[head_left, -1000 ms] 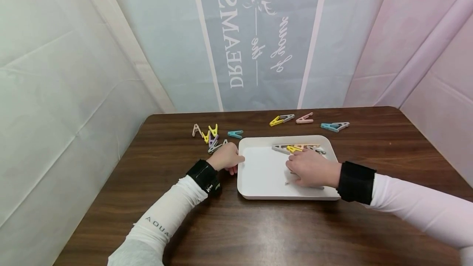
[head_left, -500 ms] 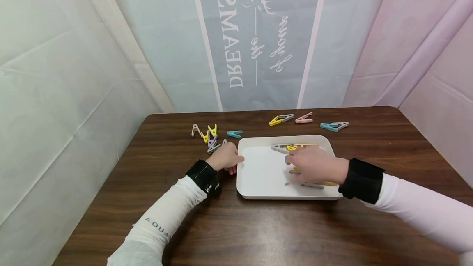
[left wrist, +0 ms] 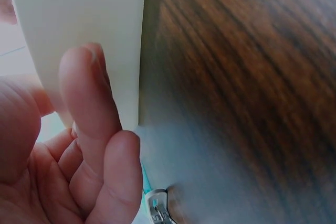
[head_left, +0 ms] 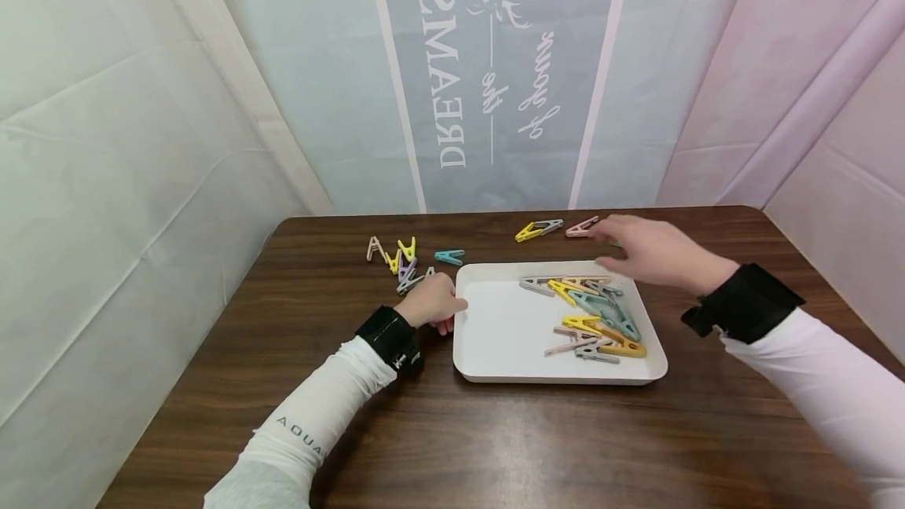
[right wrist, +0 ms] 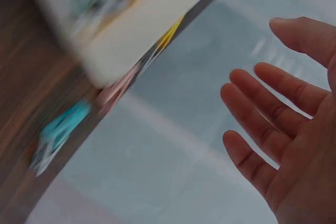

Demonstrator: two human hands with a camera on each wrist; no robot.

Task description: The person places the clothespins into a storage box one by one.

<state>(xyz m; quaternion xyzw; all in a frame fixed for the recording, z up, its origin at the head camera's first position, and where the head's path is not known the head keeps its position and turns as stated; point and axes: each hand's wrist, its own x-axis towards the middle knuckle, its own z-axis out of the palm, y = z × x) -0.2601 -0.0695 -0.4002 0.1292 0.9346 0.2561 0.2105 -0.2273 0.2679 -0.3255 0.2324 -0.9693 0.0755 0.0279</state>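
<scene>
A white rectangular tray (head_left: 502,328) lies on the table, with several clothespins in its right half, among them a yellow clothespin (head_left: 581,324) and a green clothespin (head_left: 618,324). My left hand (head_left: 428,303) pinches the tray's left rim, its thumb over the edge and its fingers (left wrist: 86,98) along the outer wall. Over the tray's far right corner, my right hand (head_left: 657,252) is raised with spread fingers and holds nothing. Nearest to it is a pink clothespin (head_left: 580,228) behind the tray. A blue clothespin (right wrist: 65,121) appears in the right wrist view; in the head view the hand mostly hides it.
Left of the tray lie several more clothespins, including a purple clothespin (head_left: 406,269) and a turquoise clothespin (head_left: 448,257). A yellow clothespin (head_left: 527,232) touches a grey one behind the tray. A printed curtain (head_left: 495,100) hangs along the table's far edge.
My right hand has lifted from the clothespins in the tray and moved to the far right, its fingers now spread. The left hand and the tray have stayed in place.
</scene>
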